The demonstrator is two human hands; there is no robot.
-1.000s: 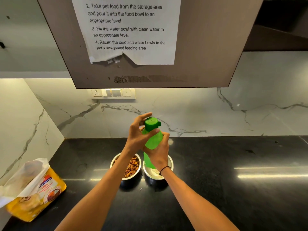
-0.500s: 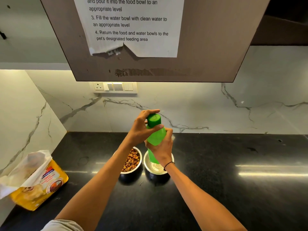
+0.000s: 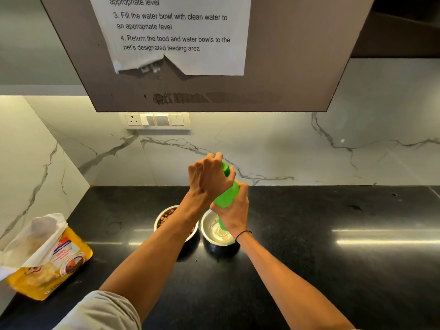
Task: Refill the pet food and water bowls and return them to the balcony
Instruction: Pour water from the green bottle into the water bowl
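A green plastic bottle [image 3: 228,195] is held upright above the counter. My right hand [image 3: 234,211] grips its body from the right. My left hand [image 3: 209,178] is curled over its dark green cap [image 3: 225,168]. Below them stand two steel bowls side by side on the black counter. The left bowl [image 3: 160,217] holds brown kibble and is partly hidden by my left forearm. The right bowl [image 3: 206,228] has water in it, and the bottle's lower end hangs over it.
A yellow pet food bag [image 3: 48,263] with its top torn open lies at the counter's left end beside the marble side wall. A cupboard with a taped instruction sheet [image 3: 176,36] hangs overhead. A switch panel [image 3: 157,120] sits on the backsplash. Bare black counter [image 3: 333,258] stretches to the right.
My left hand has closed further over the cap and turned, now covering most of it. The bottle and both hands stay over the right bowl. The camera has tilted slightly down.
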